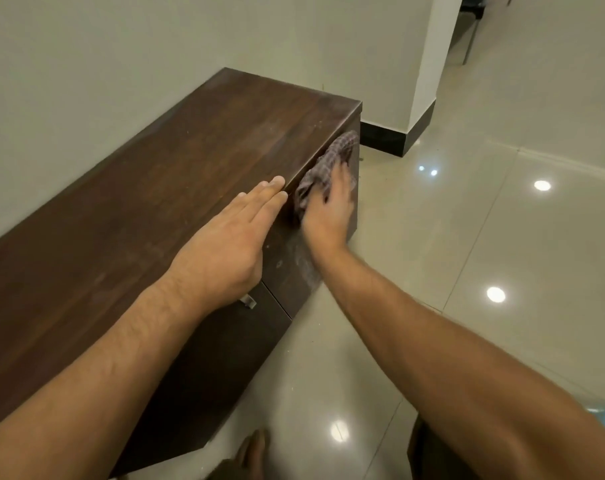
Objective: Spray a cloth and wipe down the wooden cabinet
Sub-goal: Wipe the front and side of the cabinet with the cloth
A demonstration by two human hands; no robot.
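Note:
A long, low, dark wooden cabinet (pixel 127 216) stands against the wall, its top dusty in places. My left hand (pixel 224 247) lies flat on the top near the front edge, fingers together, holding nothing. My right hand (pixel 328 209) presses a grey checked cloth (pixel 332 161) against the cabinet's front face near its far right end; the hand is blurred. A metal door handle (pixel 248 301) shows just below my left wrist. No spray bottle is in view.
Glossy beige floor tiles (pixel 467 237) spread to the right, reflecting ceiling lights. A white wall corner with dark skirting (pixel 398 140) stands just beyond the cabinet's end. My bare foot (pixel 254 452) rests on the floor near the cabinet's front.

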